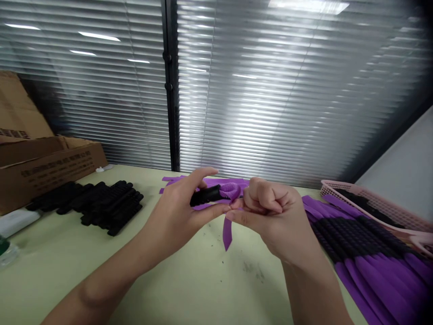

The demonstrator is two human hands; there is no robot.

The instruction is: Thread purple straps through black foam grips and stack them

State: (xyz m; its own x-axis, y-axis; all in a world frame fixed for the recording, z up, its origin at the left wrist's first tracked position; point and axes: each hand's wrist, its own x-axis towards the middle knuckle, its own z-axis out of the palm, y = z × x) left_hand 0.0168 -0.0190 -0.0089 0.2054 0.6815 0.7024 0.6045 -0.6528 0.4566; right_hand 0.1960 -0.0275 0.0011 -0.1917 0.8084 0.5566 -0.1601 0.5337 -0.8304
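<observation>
While the left hand [176,203] is grasping a black, ribbed, tubular grip [205,195], its thumb is running below the grip and its index finger is stretching out above it. From the right-hand end of this grip a purple woven strap [230,189] is emerging in a small loop, and the strap's pointed tail is hanging just below that end, between the two hands. Just right of the grip, the right hand [277,207] is clenching, its fingers curling in on the strap beside the loop; how much strap the fist is enclosing cannot be told. Both thumb tips are meeting just below the loop.

Behind the grip, several flat purple strips [169,179] are lying on a pale yellow-green tabletop [189,271]. Well to the left of the grip, a heap of black ribbed tubes [111,205] is resting near an open brown cardboard box [57,160]. Well to the right of the grip, a row of purple straps with black middles [352,234] is spreading beside a pink perforated plastic basket [411,220] that is holding dark pieces. Beyond the grip, silvery horizontal blinds [287,90] are covering the background.
</observation>
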